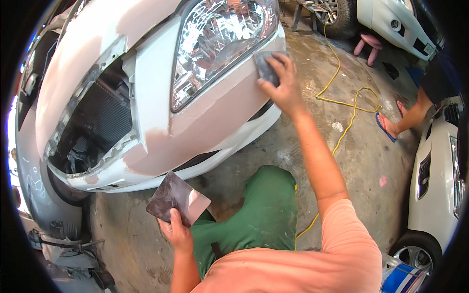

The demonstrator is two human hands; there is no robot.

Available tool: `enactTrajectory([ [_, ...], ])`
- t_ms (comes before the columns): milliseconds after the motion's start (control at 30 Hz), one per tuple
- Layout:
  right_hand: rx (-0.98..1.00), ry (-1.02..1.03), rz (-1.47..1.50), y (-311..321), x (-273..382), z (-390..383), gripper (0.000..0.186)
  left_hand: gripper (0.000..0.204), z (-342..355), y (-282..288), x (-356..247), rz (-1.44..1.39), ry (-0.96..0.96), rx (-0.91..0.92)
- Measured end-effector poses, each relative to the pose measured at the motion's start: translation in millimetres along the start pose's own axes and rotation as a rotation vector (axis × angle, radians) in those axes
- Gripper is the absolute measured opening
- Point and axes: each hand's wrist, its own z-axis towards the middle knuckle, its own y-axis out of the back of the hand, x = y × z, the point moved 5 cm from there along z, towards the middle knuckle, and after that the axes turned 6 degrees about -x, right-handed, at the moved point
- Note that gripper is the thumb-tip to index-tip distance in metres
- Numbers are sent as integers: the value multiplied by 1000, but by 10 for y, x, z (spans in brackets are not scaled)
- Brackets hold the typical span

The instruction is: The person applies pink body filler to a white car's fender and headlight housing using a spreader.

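Note:
My right hand (pixel 284 84) grips a dark grey flat pad (pixel 266 68) against the white bumper, just below the outer corner of the headlight (pixel 220 51); whether the pad is a spreader or sandpaper, I cannot tell. Pinkish-brown filler (pixel 210 119) covers much of the bumper under that lamp. Lower down, my left hand (pixel 178 233) holds a square flat board (pixel 171 198) by its near edge, thumb on top. The board's face is dark brown with a paler pinkish part on the right. It is apart from the bumper, over my green-trousered leg.
A grille opening (pixel 100 117) gapes in the car's front at left. On the concrete floor (pixel 303 161) a yellow hose (pixel 348 127) winds. A person in flip-flops (pixel 386 127) stands at right, near another white car (pixel 430 195). A pink stool (pixel 370 44) and a striped can (pixel 403 279) are also there.

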Motion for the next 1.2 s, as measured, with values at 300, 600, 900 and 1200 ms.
enactTrajectory([
  [300,-128,-105,44,-317,691,-425,60,31,64,136,49,-53,57,-47],
  [600,-106,-171,44,-705,1245,-957,64,32,105,311,26,-51,73,-121],
  [900,11,-161,-2,-1027,1776,-1621,65,34,266,293,72,-221,160,-205],
  [1200,-3,-1228,1464,4,1215,-1818,66,37,392,41,266,-324,300,-42],
])
